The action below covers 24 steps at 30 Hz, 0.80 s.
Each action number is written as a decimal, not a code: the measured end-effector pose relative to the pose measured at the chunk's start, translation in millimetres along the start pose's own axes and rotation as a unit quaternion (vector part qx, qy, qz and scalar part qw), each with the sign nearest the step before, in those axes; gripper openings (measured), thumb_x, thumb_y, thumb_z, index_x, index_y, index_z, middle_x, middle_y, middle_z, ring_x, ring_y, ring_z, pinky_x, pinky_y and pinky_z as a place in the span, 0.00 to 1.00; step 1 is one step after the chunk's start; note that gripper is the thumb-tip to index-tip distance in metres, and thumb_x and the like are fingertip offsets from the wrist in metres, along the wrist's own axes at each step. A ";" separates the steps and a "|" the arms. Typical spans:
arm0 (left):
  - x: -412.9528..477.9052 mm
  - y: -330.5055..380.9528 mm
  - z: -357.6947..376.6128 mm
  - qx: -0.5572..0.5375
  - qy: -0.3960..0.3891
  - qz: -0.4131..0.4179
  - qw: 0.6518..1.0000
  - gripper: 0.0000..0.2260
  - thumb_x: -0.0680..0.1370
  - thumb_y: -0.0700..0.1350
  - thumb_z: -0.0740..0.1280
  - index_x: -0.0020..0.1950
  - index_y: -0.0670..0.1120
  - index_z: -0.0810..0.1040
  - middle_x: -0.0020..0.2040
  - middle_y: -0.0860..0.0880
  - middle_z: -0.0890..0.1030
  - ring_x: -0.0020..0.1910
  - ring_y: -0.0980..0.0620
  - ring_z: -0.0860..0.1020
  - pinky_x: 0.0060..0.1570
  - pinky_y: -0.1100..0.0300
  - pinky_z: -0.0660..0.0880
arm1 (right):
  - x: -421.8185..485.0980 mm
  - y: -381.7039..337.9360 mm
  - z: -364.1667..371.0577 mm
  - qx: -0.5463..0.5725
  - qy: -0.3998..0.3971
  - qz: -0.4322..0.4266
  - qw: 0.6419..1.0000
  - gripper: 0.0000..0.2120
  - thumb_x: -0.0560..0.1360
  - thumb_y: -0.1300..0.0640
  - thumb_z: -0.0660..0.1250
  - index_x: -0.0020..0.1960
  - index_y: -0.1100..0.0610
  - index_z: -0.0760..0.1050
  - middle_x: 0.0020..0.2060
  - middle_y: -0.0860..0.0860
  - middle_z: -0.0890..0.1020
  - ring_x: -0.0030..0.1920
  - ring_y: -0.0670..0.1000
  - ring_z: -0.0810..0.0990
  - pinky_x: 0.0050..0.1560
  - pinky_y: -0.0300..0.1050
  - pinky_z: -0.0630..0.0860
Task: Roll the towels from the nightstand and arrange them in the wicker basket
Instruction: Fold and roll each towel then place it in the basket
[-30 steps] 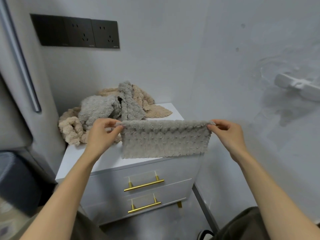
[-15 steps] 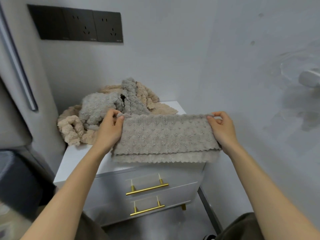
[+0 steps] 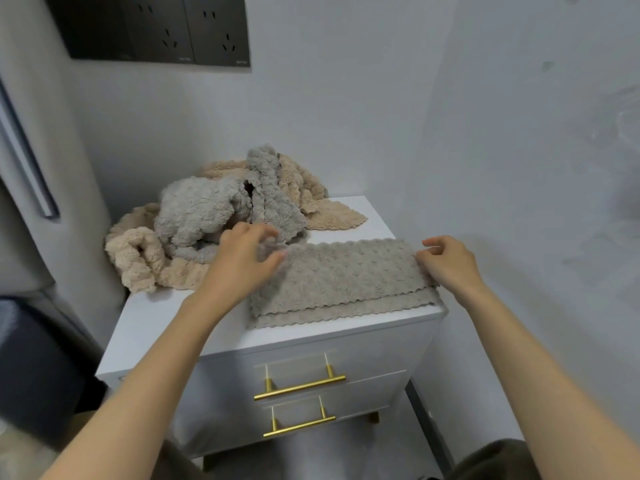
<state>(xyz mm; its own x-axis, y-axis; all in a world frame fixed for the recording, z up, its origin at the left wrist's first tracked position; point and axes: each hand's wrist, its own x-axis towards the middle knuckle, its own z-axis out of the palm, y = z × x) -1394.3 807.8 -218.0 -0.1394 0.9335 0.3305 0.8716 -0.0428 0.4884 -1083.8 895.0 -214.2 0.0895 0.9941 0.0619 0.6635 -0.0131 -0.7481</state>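
Observation:
A grey folded towel [image 3: 341,277] lies flat along the front right of the white nightstand [image 3: 180,320], its two scalloped edges facing me. My left hand [image 3: 242,261] hovers at the towel's left end with fingers spread and the thumb touching its corner. At the right end my right hand [image 3: 448,263] rests with loosely curled fingers, and its fingertips touch the towel's edge without gripping it. A heap of loose grey and beige towels [image 3: 207,223] covers the back left of the nightstand. No wicker basket is in view.
The nightstand stands in a corner, with walls close behind and to the right. It has two drawers with gold handles [image 3: 299,388]. Dark wall sockets [image 3: 156,29] hang above. A dark object [image 3: 31,368] sits low on the left.
The grey towel, held up stretched between both hands, was folded over and laid down on the nightstand. Both hands have let go of its corners.

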 end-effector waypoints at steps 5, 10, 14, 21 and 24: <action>-32.7 19.1 -2.6 0.059 -0.173 0.063 0.981 0.21 0.68 0.65 0.70 0.57 0.59 0.73 0.51 0.56 0.71 0.55 0.55 0.64 0.53 0.59 0.67 | -17.0 5.4 -11.7 -0.123 -0.066 0.019 0.990 0.23 0.77 0.49 0.63 0.28 0.53 0.58 0.24 0.50 0.63 0.28 0.52 0.65 0.31 0.46 0.59; -44.1 15.8 -6.9 0.050 -0.148 0.083 0.984 0.15 0.72 0.55 0.71 0.57 0.57 0.74 0.50 0.57 0.71 0.52 0.57 0.70 0.51 0.58 0.71 | -25.1 9.3 -15.3 -0.106 -0.075 0.050 0.990 0.25 0.78 0.48 0.64 0.27 0.53 0.57 0.24 0.51 0.63 0.28 0.53 0.63 0.32 0.45 0.59; -47.7 16.2 -11.9 0.063 -0.136 0.091 0.985 0.14 0.71 0.46 0.71 0.55 0.54 0.76 0.50 0.57 0.72 0.49 0.58 0.72 0.48 0.57 0.74 | -28.3 10.6 -17.0 -0.039 -0.039 0.043 0.998 0.14 0.75 0.54 0.68 0.34 0.57 0.70 0.31 0.51 0.74 0.36 0.51 0.72 0.37 0.45 0.66; -47.2 12.7 -19.2 0.064 -0.020 0.083 0.994 0.08 0.74 0.38 0.67 0.50 0.46 0.81 0.46 0.50 0.83 0.46 0.49 0.79 0.43 0.56 0.75 | -31.3 1.6 -24.1 0.115 -0.003 0.035 0.993 0.09 0.74 0.55 0.69 0.38 0.56 0.73 0.39 0.50 0.79 0.36 0.46 0.73 0.35 0.40 0.67; -48.9 9.7 -26.7 0.029 0.056 0.084 0.994 0.07 0.74 0.36 0.68 0.49 0.44 0.82 0.44 0.49 0.84 0.43 0.49 0.81 0.45 0.54 0.77 | -35.7 0.9 -28.7 0.134 -0.007 0.034 0.990 0.09 0.75 0.54 0.69 0.41 0.56 0.72 0.42 0.52 0.80 0.35 0.49 0.76 0.36 0.41 0.69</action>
<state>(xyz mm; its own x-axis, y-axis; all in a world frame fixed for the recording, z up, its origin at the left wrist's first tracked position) -1391.6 752.1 -207.8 -0.0375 0.8692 0.4931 0.9119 -0.1720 0.3726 -1065.1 856.4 -198.2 0.1157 0.9933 -0.0031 0.4351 -0.0535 -0.8988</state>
